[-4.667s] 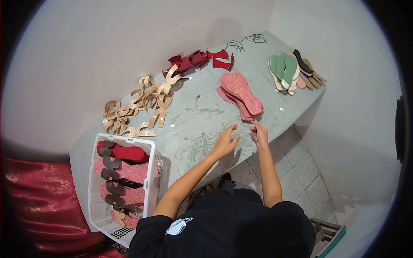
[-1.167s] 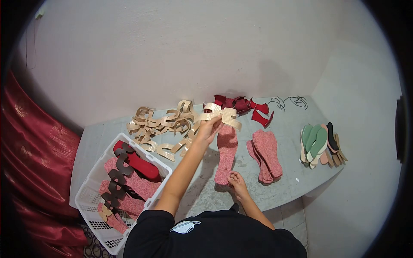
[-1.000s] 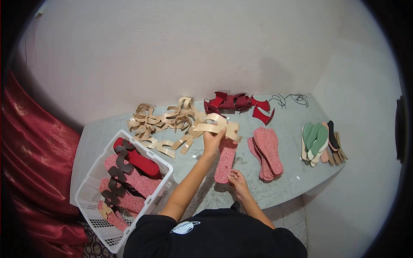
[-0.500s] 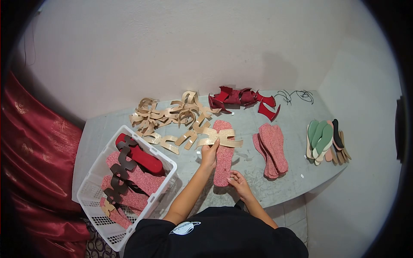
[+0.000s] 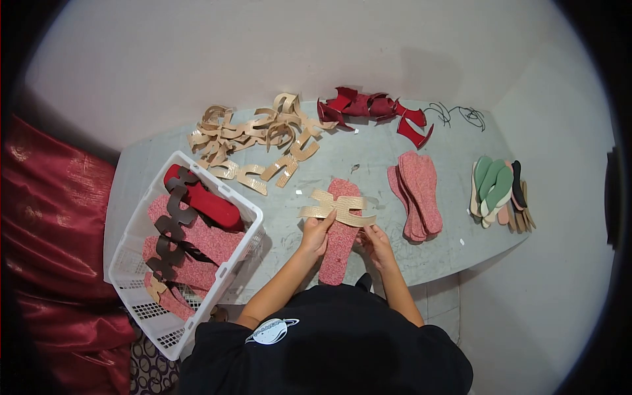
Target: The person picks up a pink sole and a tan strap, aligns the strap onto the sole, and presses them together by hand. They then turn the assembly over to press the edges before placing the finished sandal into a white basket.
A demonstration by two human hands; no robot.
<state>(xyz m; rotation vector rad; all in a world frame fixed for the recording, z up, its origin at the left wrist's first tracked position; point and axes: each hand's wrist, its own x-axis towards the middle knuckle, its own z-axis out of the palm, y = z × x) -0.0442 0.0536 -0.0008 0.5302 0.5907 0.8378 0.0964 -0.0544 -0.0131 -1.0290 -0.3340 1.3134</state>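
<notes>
A pink speckled shoe sole (image 5: 340, 253) is held up in front of me, heel end toward my body. Across its upper part lies a beige crocodile-patterned sandal strap (image 5: 336, 207), cut in an H shape. My left hand (image 5: 318, 236) is closed at the left edge, its thumb pressing the strap's middle onto the sole. On the other side, my right hand (image 5: 377, 246) pinches the strap's right end near the sole's edge. Some fingers of both hands are hidden behind the sole.
At left stands a white plastic basket (image 5: 232, 271) holding pink soles, brown straps and a red piece. Beige straps (image 5: 251, 131) and dark red straps (image 5: 365, 107) lie along the back. To the right are stacked pink soles (image 5: 417, 197), green and cream soles (image 5: 492, 187), and black cord (image 5: 471, 117).
My right hand has moved up from the sole's heel end to the strap's right end. The view has tilted, so the table items sit higher. My left hand keeps its hold.
</notes>
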